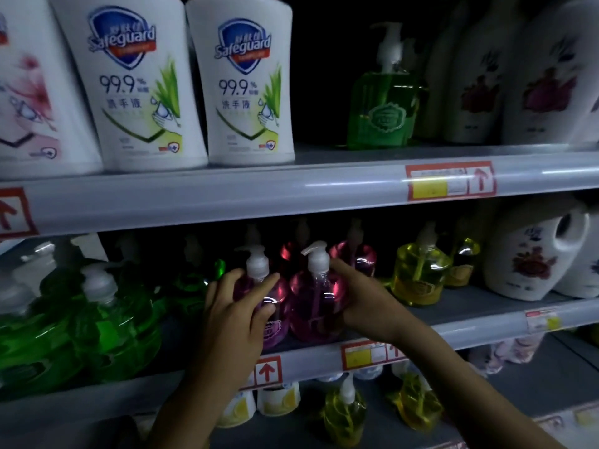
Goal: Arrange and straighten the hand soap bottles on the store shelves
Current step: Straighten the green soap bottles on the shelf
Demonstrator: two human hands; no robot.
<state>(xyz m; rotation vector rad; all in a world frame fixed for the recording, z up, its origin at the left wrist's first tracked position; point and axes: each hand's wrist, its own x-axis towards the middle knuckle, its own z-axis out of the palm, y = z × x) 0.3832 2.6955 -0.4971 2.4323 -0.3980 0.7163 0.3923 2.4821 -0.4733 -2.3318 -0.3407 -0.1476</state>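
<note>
Two pink pump soap bottles stand side by side at the front of the middle shelf (486, 325). My left hand (236, 306) grips the left pink bottle (275, 328) by its shoulder, fingers curled round it below the white pump. My right hand (359, 299) holds the right pink bottle (311, 306) from its right side, the forefinger reaching up to the pump collar. More pink bottles (356, 257) stand behind them in the dark. Green pump bottles (107, 322) crowd the shelf to the left, yellow ones (418, 273) to the right.
The upper shelf (324, 189) carries white Safeguard bottles (136, 85), a lone green pump bottle (382, 105) and white flowered bottles (547, 76). A white jug (534, 254) stands at the middle shelf's right. Below are yellow pump bottles (343, 413) and small white tubs (278, 400).
</note>
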